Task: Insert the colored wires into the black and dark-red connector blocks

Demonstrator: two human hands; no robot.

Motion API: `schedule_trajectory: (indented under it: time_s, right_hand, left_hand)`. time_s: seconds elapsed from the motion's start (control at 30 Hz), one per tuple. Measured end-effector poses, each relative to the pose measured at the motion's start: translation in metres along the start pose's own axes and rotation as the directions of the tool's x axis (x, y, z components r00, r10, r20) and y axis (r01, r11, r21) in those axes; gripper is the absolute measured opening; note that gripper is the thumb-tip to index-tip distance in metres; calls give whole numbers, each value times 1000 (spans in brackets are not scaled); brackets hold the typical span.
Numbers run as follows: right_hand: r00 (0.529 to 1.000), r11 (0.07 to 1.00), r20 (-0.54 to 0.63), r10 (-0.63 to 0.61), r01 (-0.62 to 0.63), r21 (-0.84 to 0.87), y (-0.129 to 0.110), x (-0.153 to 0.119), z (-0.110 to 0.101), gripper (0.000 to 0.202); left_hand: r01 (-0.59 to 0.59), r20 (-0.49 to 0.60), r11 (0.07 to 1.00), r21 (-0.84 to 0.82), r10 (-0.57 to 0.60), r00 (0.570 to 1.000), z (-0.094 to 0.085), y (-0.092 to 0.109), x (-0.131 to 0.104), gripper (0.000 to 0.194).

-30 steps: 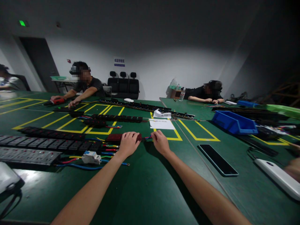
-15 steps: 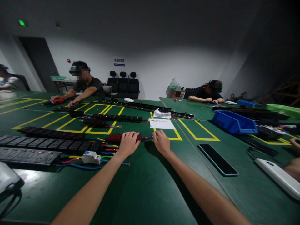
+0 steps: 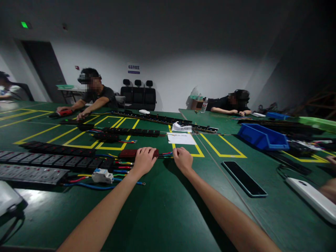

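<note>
My left hand (image 3: 144,160) lies over the right end of a dark red bar-shaped part (image 3: 127,153), fingers curled down on it and holding it on the table. Coloured wires (image 3: 166,154), red, blue and green, come out of that end. My right hand (image 3: 183,159) is closed around the far ends of these wires; its fingers hide the tips. Left of my hands lie black socket strips (image 3: 55,159) and a grey socket strip (image 3: 31,174). A white circuit breaker (image 3: 102,176) with wires is near my left forearm.
A phone (image 3: 244,178) and a white power bank (image 3: 311,197) lie to the right, below a blue bin (image 3: 262,136). White paper (image 3: 181,138) is beyond my right hand. Across the table, one person (image 3: 97,92) has a hand by a red-and-black tool (image 3: 63,113); another person (image 3: 231,103) leans on the table.
My right hand has shifted slightly to the right along the wires, and more of their length shows between my hands. My left hand stays on the red part.
</note>
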State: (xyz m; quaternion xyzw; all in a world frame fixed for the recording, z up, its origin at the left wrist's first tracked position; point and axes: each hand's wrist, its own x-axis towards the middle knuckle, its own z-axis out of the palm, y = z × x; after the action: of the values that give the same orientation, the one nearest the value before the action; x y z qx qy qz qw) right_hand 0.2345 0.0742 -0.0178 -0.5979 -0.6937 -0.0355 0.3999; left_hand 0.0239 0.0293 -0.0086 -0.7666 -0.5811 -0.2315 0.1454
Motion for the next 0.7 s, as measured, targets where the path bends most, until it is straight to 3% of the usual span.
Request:
schedule_trajectory:
  time_s: [0.2, 0.4, 0.57, 0.7]
  right_hand:
    - [995, 995, 93, 35, -26, -93, -1, 0, 1, 38]
    - [995, 997, 99, 7, 0, -73, -1, 0, 1, 38]
    - [998, 1000, 69, 12, -14, 22, 3, 2, 0, 41]
    - [999, 981, 17, 39, -41, 191, 11, 6, 6, 33]
  left_hand:
    - [4, 1, 1000, -15, -4, 1000, -3, 1, 0, 36]
    - [6, 7, 1000, -21, -6, 1000, -4, 2, 0, 36]
    - [10, -6, 999, -34, -10, 1000, -5, 2, 0, 35]
    - [11, -53, 999, -45, -13, 999, -5, 3, 0, 38]
